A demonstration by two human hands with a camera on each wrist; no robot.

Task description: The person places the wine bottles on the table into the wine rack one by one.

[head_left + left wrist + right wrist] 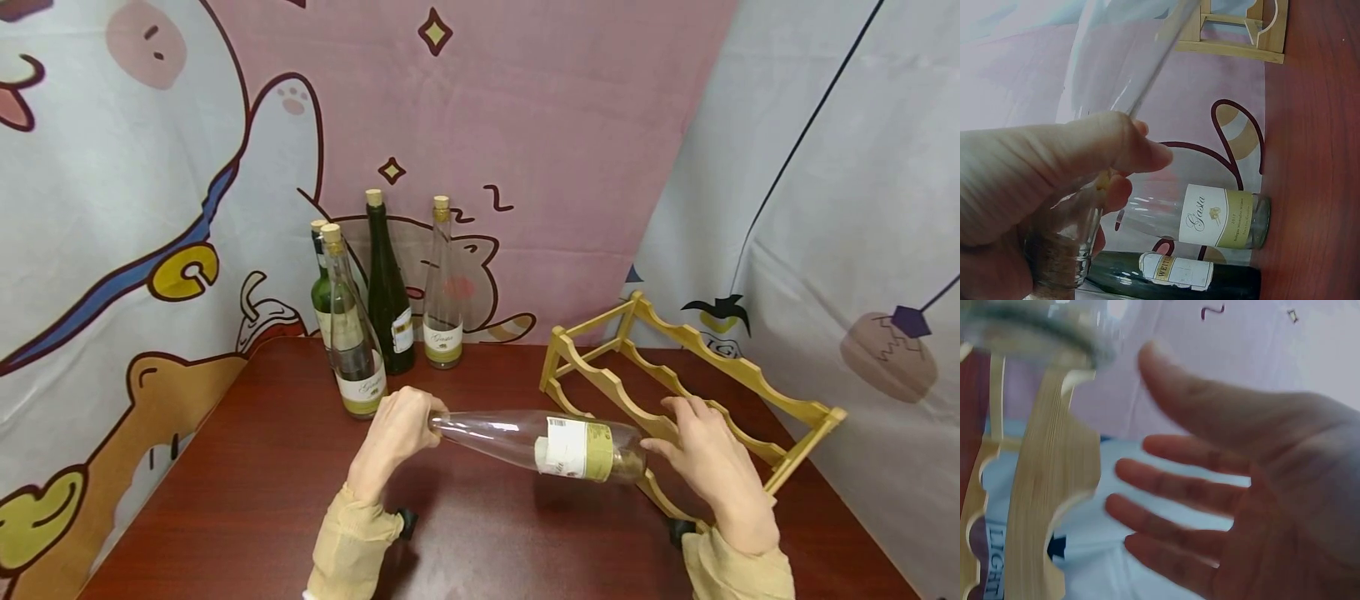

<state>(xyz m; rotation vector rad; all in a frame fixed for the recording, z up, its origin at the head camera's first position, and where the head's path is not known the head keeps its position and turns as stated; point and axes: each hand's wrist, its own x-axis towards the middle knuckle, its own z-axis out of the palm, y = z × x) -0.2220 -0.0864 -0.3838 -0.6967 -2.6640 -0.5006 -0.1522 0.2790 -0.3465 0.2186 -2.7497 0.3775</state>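
Note:
A clear glass wine bottle (517,442) with a white and green label is held sideways above the table, its base toward the right. My left hand (397,429) grips it round the corked neck; the left wrist view shows the thumb (1141,150) across the glass. Just off the bottle's base is my right hand (705,446), fingers spread and relaxed, with nothing in its grasp. Behind and below that hand stands a wooden wine rack (600,375), its scalloped rail (1054,462) also near the fingers in the right wrist view.
At the back left stand several corked bottles: a clear one (362,383) in front, a dark green one (390,308), another clear one (442,325) and a green one (321,292) partly hidden. The brown table (285,500) meets a printed cloth (570,150) behind.

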